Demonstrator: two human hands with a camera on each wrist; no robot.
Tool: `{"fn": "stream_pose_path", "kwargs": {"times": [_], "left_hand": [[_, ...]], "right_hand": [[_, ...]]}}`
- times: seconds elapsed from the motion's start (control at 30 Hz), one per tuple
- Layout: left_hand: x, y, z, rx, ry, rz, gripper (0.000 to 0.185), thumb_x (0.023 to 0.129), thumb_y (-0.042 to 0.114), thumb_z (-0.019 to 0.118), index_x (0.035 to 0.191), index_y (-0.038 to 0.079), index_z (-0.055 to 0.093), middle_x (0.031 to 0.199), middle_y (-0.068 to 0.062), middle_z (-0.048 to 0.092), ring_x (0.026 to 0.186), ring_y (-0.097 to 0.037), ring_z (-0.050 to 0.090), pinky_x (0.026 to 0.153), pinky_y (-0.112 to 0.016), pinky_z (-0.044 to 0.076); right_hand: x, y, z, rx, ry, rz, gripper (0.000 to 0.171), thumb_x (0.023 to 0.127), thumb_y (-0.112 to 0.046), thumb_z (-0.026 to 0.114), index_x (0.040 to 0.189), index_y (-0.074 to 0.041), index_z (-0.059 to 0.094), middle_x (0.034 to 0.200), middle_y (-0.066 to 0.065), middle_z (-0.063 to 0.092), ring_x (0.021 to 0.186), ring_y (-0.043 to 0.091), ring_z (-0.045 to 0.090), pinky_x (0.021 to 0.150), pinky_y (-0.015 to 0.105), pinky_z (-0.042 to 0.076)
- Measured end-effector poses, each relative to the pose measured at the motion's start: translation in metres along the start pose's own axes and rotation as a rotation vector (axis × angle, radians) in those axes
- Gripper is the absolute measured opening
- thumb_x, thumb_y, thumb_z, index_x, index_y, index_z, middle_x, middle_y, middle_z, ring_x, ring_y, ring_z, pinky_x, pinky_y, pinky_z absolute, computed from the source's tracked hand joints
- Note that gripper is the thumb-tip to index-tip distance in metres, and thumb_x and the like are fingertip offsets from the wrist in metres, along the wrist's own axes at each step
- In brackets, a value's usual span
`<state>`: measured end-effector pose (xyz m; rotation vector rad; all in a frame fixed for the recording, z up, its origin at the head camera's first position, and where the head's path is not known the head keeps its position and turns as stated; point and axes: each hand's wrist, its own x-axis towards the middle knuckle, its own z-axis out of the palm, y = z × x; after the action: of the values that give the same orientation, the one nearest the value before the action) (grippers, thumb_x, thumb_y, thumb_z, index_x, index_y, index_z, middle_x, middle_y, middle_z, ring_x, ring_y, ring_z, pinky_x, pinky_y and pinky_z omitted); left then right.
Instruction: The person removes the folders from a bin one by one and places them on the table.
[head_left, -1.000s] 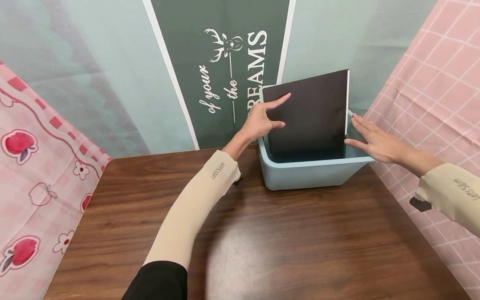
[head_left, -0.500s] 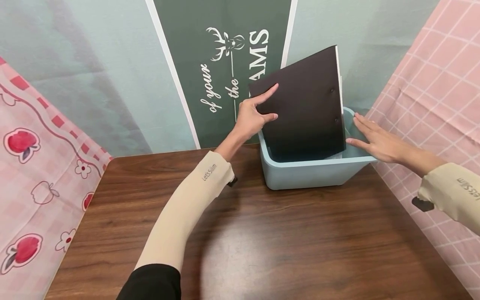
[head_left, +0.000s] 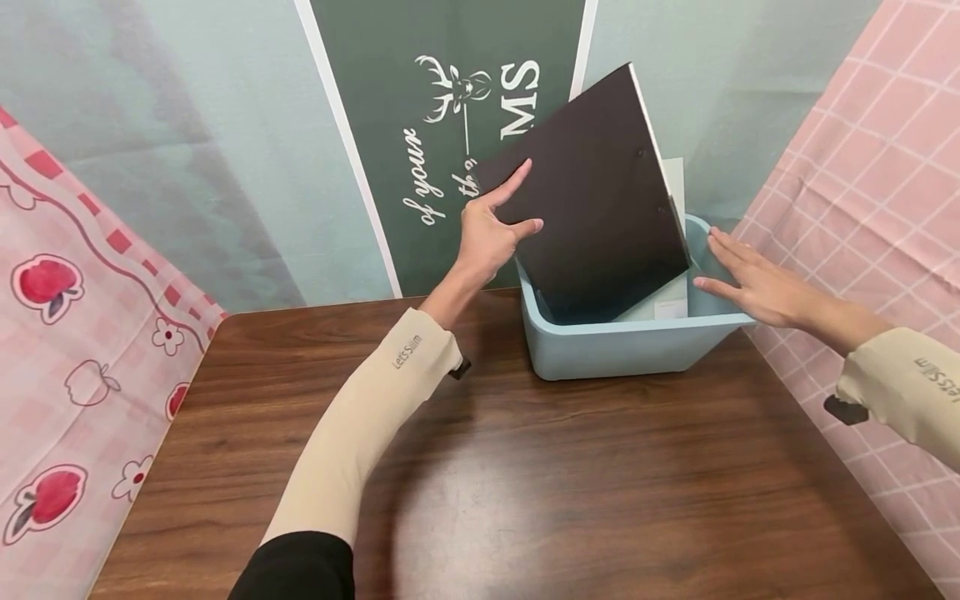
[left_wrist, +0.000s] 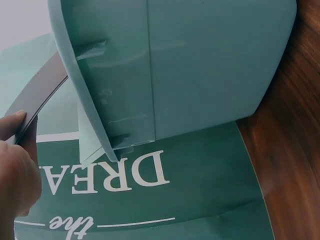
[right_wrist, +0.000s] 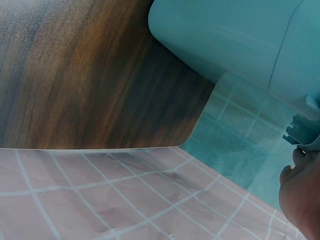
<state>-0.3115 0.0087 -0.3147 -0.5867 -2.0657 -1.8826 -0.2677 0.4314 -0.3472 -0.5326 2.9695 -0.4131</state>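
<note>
One folder [head_left: 592, 192], one bin [head_left: 622, 350], two hands

A dark wooden table [head_left: 570, 492] stands against a pale green wall [head_left: 187, 142] hung with a dark green banner [head_left: 442, 108] with white lettering. Pink patterned cloths [head_left: 67, 333] hang at both sides, the right one checked [head_left: 885, 175].

Blue bin [head_left: 622, 350] stands at the far right corner of the wooden table [head_left: 525, 492], hard against the backdrop. A tilted black folder [head_left: 592, 200] and a pale sheet [head_left: 660, 300] fill its mouth. Bare tabletop runs from the bin to the near and left edges.
</note>
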Motion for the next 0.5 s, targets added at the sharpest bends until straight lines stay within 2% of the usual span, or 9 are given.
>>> {"fn": "stream_pose_path", "kwargs": {"times": [0.07, 0.1, 0.33, 0.5], "left_hand": [[-0.001, 0.001, -0.003, -0.026, 0.02, -0.003, 0.077, 0.082, -0.008, 0.086, 0.146, 0.029, 0.066, 0.149, 0.013, 0.062, 0.144, 0.005, 0.043, 0.114, -0.02, 0.041], [-0.001, 0.001, -0.004, -0.042, 0.031, -0.003, 0.077, 0.081, -0.009, 0.087, 0.146, 0.028, 0.066, 0.149, 0.013, 0.062, 0.144, 0.005, 0.043, 0.116, -0.019, 0.039], [-0.005, 0.001, -0.011, -0.146, 0.104, -0.056, 0.081, 0.078, -0.014, 0.087, 0.145, 0.026, 0.067, 0.148, 0.013, 0.063, 0.143, 0.006, 0.043, 0.115, -0.017, 0.04], [-0.01, 0.002, -0.017, -0.191, 0.128, -0.06, 0.081, 0.078, -0.014, 0.086, 0.145, 0.027, 0.067, 0.15, 0.014, 0.061, 0.144, 0.003, 0.043, 0.114, -0.019, 0.042]], "right_hand": [[-0.002, -0.003, 0.0, 0.006, 0.007, -0.002, 0.086, 0.111, -0.046, 0.045, 0.168, 0.001, 0.001, 0.176, 0.02, -0.007, 0.161, 0.047, -0.003, 0.127, 0.067, 0.002], [-0.002, -0.004, 0.001, 0.008, 0.01, -0.003, 0.086, 0.111, -0.046, 0.046, 0.168, 0.001, 0.001, 0.176, 0.02, -0.008, 0.161, 0.047, -0.003, 0.128, 0.066, 0.002], [-0.01, -0.01, 0.004, 0.005, 0.014, 0.013, 0.086, 0.112, -0.045, 0.046, 0.168, 0.001, 0.001, 0.176, 0.017, -0.01, 0.161, 0.047, -0.003, 0.129, 0.063, 0.0], [-0.016, -0.016, 0.007, 0.005, 0.011, 0.028, 0.085, 0.112, -0.045, 0.046, 0.168, 0.001, 0.0, 0.176, 0.016, -0.01, 0.161, 0.047, -0.004, 0.128, 0.064, 0.002]]}}
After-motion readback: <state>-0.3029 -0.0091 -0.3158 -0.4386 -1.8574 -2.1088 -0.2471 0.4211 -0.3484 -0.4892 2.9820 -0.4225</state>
